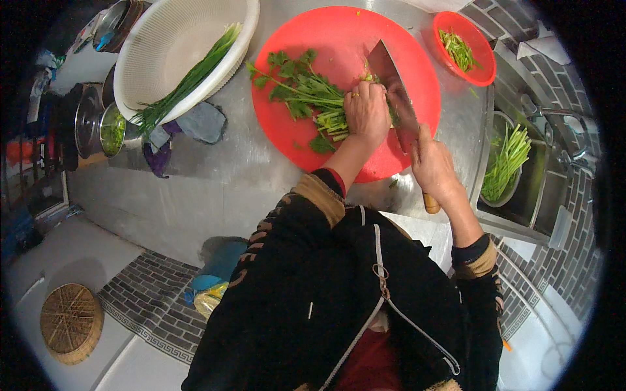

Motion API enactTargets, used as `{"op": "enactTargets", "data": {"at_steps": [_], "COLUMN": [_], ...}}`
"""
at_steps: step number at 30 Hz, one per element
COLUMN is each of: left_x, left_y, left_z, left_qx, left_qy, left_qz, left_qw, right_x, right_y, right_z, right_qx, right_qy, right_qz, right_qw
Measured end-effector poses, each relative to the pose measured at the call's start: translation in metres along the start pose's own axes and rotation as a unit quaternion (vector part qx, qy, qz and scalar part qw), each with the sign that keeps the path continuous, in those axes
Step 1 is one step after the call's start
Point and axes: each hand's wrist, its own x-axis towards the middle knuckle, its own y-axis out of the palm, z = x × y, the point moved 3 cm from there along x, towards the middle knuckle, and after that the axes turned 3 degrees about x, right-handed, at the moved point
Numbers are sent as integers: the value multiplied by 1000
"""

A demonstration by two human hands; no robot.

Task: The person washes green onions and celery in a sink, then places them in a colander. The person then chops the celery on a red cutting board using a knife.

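Note:
On a round red cutting board [313,34] lies a bunch of leafy green celery or a similar herb [313,90], its leaves towards the left. My left hand [369,110] presses down on the stalks near the middle of the board, fingers curled. Just right of those fingers stands the wide blade of a cleaver [398,93], its lower edge partly hidden. My right hand [433,163] grips the cleaver where blade meets handle, and the wooden handle end sticks out below the palm. A few cut bits show by the left fingertips.
A white plastic basket [151,39] at upper left holds long green chives or scallions [195,78]. A grey cloth [203,122] lies beside it. Cut green pieces fill a small red bowl [440,19] at upper right. Green stalks [506,161] rest in a bowl in the sink [535,188].

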Motion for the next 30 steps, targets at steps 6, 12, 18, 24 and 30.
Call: {"op": "enactTargets", "data": {"at_steps": [6, 12, 18, 24, 30], "left_x": [3, 15, 2, -4, -4], "left_y": [-5, -24, -15, -7, -5], "left_z": [-6, 3, 8, 7, 9], "left_qx": [16, -20, -2, 32, 53], "left_qy": [-11, 37, -49, -21, -20], "left_qz": [20, 61, 17, -13, 17], "left_qw": [1000, 997, 999, 999, 998], "right_x": [5, 4, 4, -12, -11], "right_y": [21, 13, 15, -3, 4], "right_z": [0, 0, 3, 4, 11], "right_qx": [-12, 1, 2, -9, -22], "right_qy": [30, 29, 34, 27, 24], "right_qz": [-2, -1, -2, -10, 5], "right_qw": [999, 1000, 999, 1000, 999]}}
